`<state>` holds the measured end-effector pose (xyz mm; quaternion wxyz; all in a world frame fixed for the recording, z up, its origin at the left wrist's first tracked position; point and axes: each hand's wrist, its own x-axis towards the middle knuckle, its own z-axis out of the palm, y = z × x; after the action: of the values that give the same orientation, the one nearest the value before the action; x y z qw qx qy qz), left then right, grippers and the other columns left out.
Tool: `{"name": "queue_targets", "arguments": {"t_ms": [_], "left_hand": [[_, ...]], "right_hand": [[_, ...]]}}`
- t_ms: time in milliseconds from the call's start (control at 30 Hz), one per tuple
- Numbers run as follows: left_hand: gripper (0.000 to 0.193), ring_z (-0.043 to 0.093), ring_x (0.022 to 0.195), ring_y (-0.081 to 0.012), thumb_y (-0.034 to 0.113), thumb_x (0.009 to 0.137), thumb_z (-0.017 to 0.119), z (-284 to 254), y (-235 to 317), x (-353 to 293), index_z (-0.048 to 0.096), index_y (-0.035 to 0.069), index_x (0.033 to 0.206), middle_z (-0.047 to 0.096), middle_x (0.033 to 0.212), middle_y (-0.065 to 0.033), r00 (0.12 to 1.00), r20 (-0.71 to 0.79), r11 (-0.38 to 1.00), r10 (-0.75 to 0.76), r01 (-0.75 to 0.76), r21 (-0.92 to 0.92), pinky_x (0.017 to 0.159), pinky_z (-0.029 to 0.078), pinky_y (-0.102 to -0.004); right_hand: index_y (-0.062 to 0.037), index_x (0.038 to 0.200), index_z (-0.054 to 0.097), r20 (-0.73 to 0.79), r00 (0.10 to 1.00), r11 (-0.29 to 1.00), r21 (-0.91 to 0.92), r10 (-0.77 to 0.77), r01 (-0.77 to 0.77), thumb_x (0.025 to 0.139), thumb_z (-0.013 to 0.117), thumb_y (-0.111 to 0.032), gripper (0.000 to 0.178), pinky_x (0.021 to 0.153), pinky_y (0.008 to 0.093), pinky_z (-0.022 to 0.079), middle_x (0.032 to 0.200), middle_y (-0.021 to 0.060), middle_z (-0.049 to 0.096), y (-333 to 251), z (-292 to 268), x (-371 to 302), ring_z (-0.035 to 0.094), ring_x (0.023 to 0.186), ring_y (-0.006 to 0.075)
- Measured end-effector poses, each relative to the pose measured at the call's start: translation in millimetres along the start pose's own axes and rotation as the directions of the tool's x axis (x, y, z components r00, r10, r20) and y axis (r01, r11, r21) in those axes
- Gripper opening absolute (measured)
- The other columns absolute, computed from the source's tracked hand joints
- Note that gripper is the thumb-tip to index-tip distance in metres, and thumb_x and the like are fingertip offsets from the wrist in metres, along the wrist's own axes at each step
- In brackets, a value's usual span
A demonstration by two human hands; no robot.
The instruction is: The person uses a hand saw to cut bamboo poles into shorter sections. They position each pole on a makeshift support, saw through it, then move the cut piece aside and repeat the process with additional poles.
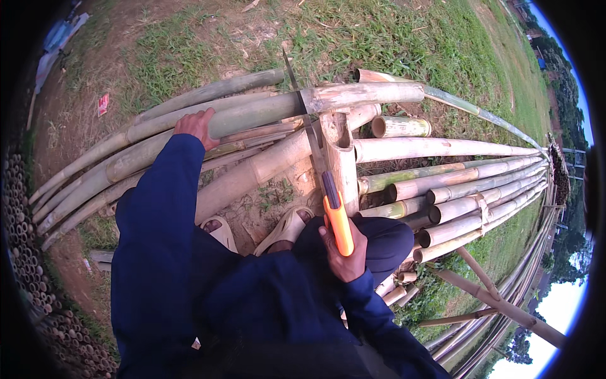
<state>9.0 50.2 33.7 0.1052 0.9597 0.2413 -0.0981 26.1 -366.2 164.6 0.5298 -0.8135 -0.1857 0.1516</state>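
Observation:
My right hand (346, 256) is closed around the orange handle of a hand saw (341, 224). The saw's long blade runs away from me and crosses a thick green bamboo pole (259, 112), where a dark line shows at the crossing. How deep the blade sits in the pole cannot be made out. To the left of the blade, my left hand (197, 129) grips the same pole from above. Right of the blade, the pole's paler end lies over a short upright bamboo post (341, 167) with a notched top.
Long cut bamboo poles (467, 189) lie stacked on the right, beside a short bamboo piece (401, 126). Another thick pole (243, 180) slants below the work. My sandalled feet (287, 230) rest close by. Many bamboo ends (31, 252) are piled at far left. Grass and bare soil surround everything.

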Motion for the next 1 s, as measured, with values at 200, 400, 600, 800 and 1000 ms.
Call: {"name": "queue_targets", "arguments": {"t_ms": [200,400,600,800,1000], "left_hand": [[0.076,0.067,0.11,-0.0376,0.036,0.065,0.091,4.8,-1.9,4.7,0.057,0.014,0.13,0.07,0.118,-0.0125,0.995,-0.088,0.998,0.051,-0.048,0.039,0.096,0.053,-0.0498],[0.075,0.068,0.106,-0.0412,0.036,0.064,0.088,-0.8,-6.1,5.4,0.057,0.014,0.129,0.073,0.114,-0.0171,0.996,-0.07,0.999,0.047,-0.049,-0.016,0.091,0.054,-0.0522],[0.075,0.068,0.106,-0.0417,0.035,0.064,0.088,-12.8,1.0,6.6,0.058,0.014,0.13,0.073,0.111,-0.0191,1.0,-0.001,1.0,0.022,-0.022,-0.02,0.091,0.054,-0.0518],[0.085,0.068,0.109,-0.0415,0.035,0.063,0.088,-23.3,3.7,12.1,0.057,0.015,0.139,0.073,0.113,-0.0221,0.999,0.047,1.0,0.002,-0.001,-0.021,0.097,0.053,-0.0504],[0.091,0.065,0.117,-0.0411,0.036,0.059,0.086,-31.7,0.6,20.6,0.058,0.012,0.143,0.069,0.123,-0.024,0.981,0.192,0.997,-0.032,0.045,-0.067,0.103,0.051,-0.0497]], "right_hand": [[0.0058,0.118,0.069,0.068,0.993,0.996,-0.009,0.095,-0.094,0.095,0.071,-0.004,0.025,0.082,0.0276,0.053,0.095,0.0075,0.073,-3.9,-7.2,35.4,0.066,0.087,0.0124],[0.0027,0.103,0.066,0.093,0.963,0.963,0.074,0.253,-0.26,0.094,0.075,-0.009,0.017,0.065,0.0345,0.054,0.076,0.0113,0.066,3.3,20.1,58.4,0.065,0.066,0.0178],[0.0028,0.12,0.071,-0.022,1.0,0.991,-0.135,0.015,-0.018,0.091,0.077,-0.007,0.032,0.074,0.0324,0.057,0.084,0.0129,0.073,8.9,-29.7,-37.5,0.073,0.076,0.0203],[0.0046,0.099,0.064,0.007,0.999,0.999,0.017,-0.051,0.051,0.095,0.074,-0.007,0.016,0.061,0.0317,0.05,0.069,0.0092,0.059,7.4,22.2,78.0,0.055,0.06,0.0129],[0.0024,0.11,0.07,-0.026,0.999,0.988,-0.153,0.022,-0.026,0.091,0.075,-0.005,0.022,0.065,0.0331,0.053,0.079,0.0155,0.07,-6.2,-34.4,-43.1,0.07,0.066,0.0238]]}}
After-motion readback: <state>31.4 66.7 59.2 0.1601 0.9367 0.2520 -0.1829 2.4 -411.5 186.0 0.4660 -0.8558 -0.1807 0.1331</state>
